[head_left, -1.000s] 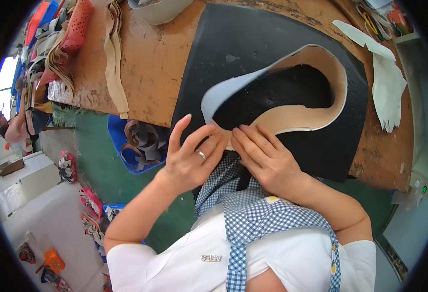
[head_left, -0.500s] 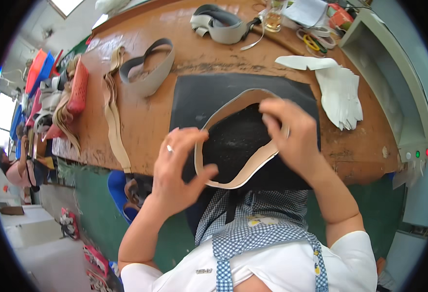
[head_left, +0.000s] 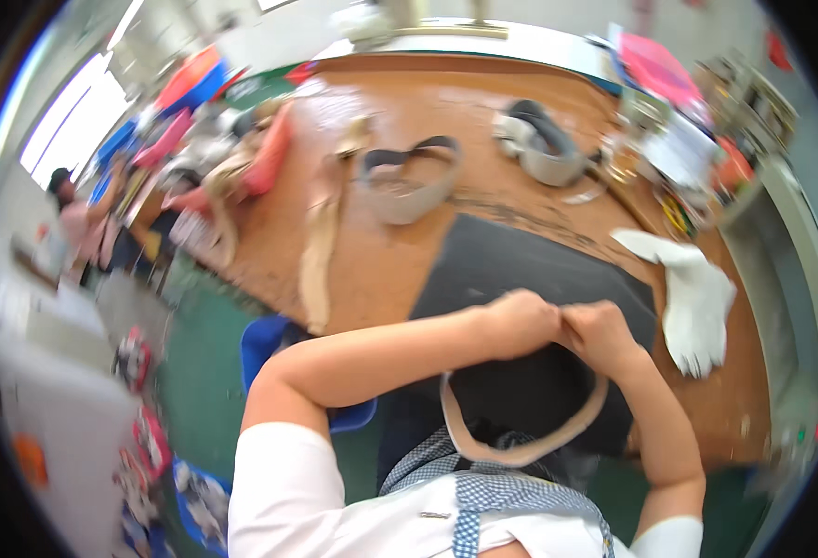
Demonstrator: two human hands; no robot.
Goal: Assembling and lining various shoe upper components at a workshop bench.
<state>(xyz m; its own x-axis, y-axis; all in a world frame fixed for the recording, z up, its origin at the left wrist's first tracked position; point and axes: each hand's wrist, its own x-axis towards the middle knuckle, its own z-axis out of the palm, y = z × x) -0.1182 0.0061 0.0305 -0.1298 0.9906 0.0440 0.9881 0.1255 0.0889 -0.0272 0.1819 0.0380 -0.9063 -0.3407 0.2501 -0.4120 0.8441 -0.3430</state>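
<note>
A closed loop of flat beige band [head_left: 521, 456], pale along its edge, hangs toward my apron. At its far side my left hand [head_left: 523, 325] and my right hand [head_left: 600, 337] meet, both with fingers curled closed on the band. The fingers hide the stretch of band between them, and the left forearm crosses over the loop's left part. Beneath the hands lies a dark square mat [head_left: 493, 260] at the table's front edge.
On the brown table [head_left: 270, 251] lie a grey-white band loop [head_left: 414, 206], a long beige strip [head_left: 321, 251], a coiled band bundle [head_left: 553, 166] and white gloves [head_left: 697, 312]. A grey cabinet [head_left: 781, 242] stands right. A blue stool [head_left: 260, 349] is below left; another person [head_left: 88, 223] is far left.
My hands, apart on either side of the loop before, have come together at its far side and closed on it. The loop has turned and hangs nearer my body. The view has shifted.
</note>
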